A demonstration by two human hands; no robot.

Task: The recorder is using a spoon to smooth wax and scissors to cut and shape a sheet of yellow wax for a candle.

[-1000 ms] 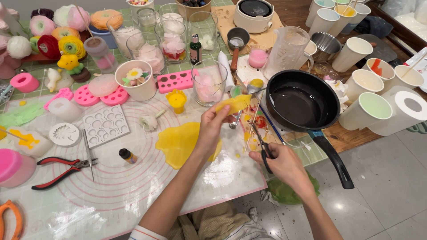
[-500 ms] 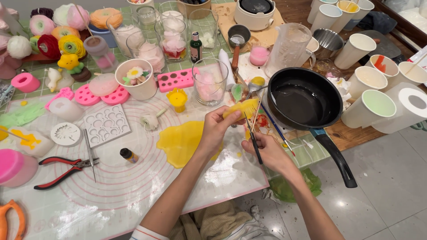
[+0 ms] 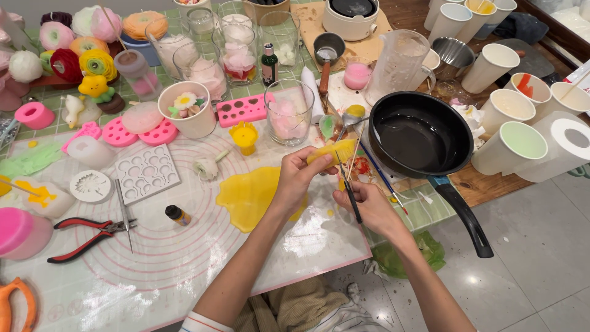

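Note:
My left hand (image 3: 297, 177) pinches a small flat piece of yellow wax (image 3: 333, 149) above the white silicone mat (image 3: 153, 258). My right hand (image 3: 369, 206) grips small black scissors (image 3: 347, 184), their blades reaching up to the piece's lower edge. Below my left wrist a larger sheet of yellow wax (image 3: 249, 195) lies flat on the mat. Both hands hover close together, just left of the black frying pan (image 3: 418, 135).
Red-handled pliers (image 3: 86, 237), a metal pick (image 3: 125, 212), a small dropper bottle (image 3: 177, 215) and white and pink moulds (image 3: 146, 172) lie on the mat. Glass jars (image 3: 289, 114), wax flowers (image 3: 80, 55), paper cups (image 3: 510, 147) and a paper roll (image 3: 568, 144) crowd the back and right.
My right hand rose from the table edge and brought the scissors up to the yellow piece. My left hand lowered and turned the piece slightly toward the blades.

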